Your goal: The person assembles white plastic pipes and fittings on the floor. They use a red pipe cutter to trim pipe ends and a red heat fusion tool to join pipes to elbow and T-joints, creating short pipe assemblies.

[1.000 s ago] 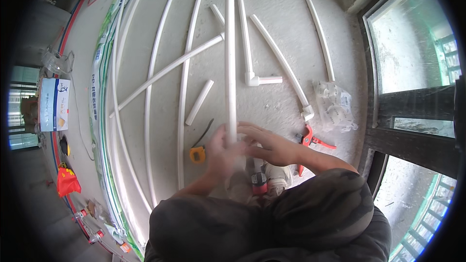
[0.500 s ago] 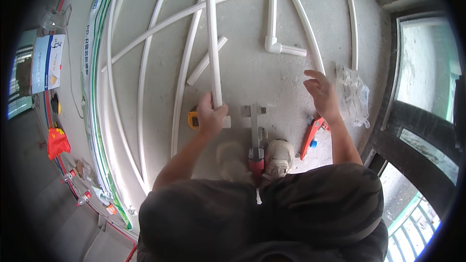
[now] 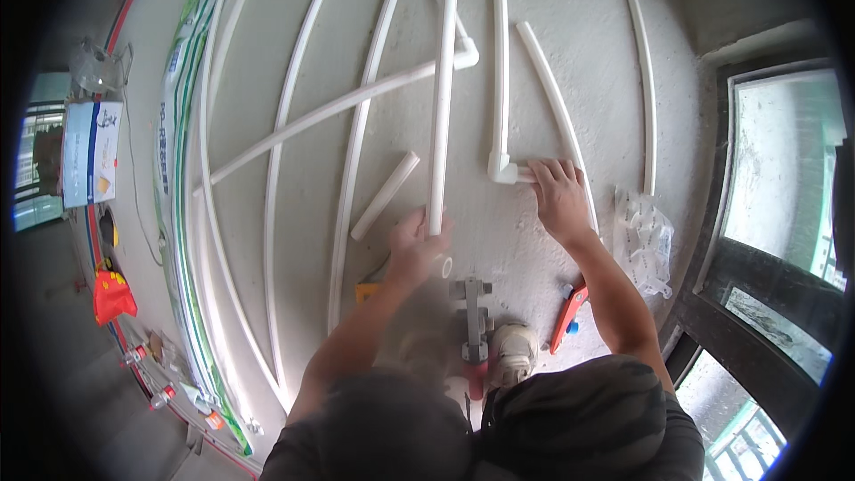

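Note:
My left hand is closed round the near end of a long white plastic pipe, which stretches away from me. My right hand grips the short stub of an elbow-jointed pipe; its white elbow sits just left of the fingers. A small white ring-ended piece shows beside my left hand. Between my shoes is a pipe welding tool with grey heads and a red handle. Red pipe cutters lie below my right forearm. Behind my left wrist, a yellow tape measure is partly hidden.
More white pipes spread over the concrete floor, one with an elbow. A short cut pipe lies left of centre. At right are a clear plastic bag and a dark window frame; long green-white packaging runs along the left.
My right hand has reached forward and left and taken hold of the elbow pipe's stub. The left hand has shifted right with its long pipe. The whole view has tilted slightly forward.

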`<action>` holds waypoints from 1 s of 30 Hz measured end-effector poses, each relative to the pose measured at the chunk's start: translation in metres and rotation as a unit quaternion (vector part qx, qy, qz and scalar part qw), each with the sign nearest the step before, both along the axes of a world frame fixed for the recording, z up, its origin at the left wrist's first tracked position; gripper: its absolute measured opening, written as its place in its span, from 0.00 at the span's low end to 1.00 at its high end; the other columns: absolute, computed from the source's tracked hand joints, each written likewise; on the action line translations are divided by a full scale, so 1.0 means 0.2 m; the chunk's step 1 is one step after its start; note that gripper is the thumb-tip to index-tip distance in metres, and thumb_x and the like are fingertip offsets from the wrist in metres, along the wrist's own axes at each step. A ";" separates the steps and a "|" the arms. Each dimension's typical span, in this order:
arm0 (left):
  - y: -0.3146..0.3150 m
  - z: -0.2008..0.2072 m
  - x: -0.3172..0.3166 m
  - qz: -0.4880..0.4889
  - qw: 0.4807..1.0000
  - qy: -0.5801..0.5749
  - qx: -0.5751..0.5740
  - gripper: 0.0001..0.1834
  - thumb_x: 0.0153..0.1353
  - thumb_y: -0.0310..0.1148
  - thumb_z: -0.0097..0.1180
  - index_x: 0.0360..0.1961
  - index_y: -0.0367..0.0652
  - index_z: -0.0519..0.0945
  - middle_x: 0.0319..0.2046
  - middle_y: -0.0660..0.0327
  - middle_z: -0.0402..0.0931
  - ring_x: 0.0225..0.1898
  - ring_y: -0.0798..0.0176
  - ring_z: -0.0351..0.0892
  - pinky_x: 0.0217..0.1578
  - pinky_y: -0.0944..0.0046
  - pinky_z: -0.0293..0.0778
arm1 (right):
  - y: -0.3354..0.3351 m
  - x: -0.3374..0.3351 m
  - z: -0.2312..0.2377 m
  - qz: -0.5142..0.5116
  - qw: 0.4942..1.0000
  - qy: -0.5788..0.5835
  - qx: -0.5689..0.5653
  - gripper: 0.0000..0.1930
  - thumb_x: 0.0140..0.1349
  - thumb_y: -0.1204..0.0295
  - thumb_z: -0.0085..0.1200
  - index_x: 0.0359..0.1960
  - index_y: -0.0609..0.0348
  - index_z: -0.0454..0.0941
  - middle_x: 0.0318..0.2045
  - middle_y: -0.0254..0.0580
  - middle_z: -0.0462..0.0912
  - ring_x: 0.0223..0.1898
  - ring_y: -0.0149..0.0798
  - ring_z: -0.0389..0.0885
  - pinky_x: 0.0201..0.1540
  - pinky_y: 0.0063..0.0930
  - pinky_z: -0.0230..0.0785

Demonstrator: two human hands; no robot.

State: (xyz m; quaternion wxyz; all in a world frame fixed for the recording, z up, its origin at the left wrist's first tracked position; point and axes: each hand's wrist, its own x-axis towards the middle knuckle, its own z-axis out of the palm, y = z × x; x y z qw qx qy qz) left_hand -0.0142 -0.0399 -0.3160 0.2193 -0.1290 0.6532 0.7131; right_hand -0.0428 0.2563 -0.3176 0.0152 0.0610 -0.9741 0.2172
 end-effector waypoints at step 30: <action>-0.29 -0.03 -1.00 -0.124 0.641 0.325 -0.684 0.31 0.62 0.32 0.56 0.69 0.41 0.73 0.64 0.48 0.76 0.69 0.44 0.71 0.69 0.40 0.63 | 0.22 1.19 0.28 -0.181 0.983 -0.037 -0.016 0.14 0.60 0.76 0.66 0.48 0.61 0.82 0.52 0.48 0.82 0.57 0.55 0.78 0.59 0.47 0.72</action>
